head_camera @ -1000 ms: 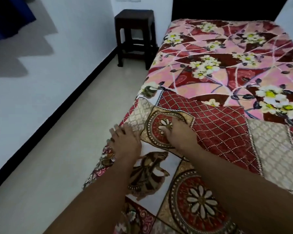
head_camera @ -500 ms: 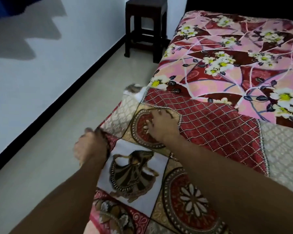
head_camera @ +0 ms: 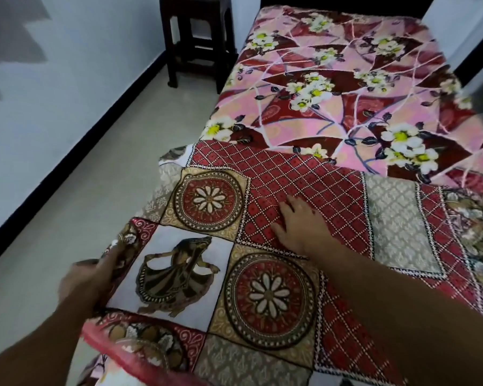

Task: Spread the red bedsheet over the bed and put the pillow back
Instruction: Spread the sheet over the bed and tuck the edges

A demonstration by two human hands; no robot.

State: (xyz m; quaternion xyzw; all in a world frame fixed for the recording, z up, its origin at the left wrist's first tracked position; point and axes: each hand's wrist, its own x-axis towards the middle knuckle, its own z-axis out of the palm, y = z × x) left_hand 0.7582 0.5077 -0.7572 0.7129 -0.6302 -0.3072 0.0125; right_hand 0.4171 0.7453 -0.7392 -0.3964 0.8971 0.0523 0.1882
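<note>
Red bedsheet (head_camera: 304, 190) covers only the near part of the bed (head_camera: 346, 93), we judge. Left hand (head_camera: 87, 282) grips its side edge; right hand (head_camera: 301, 227) lies flat on it, fingers spread. We see no pillow.

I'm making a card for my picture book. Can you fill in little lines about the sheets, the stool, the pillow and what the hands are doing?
red bedsheet: patchwork, spread over the near end only
pink flowered sheet: uncovered at the far end
left hand: grips the red bedsheet's left edge
right hand: lies flat on a red diamond patch
stool: dark wood, stands at the far end, on the left
pillow: not in view
</note>
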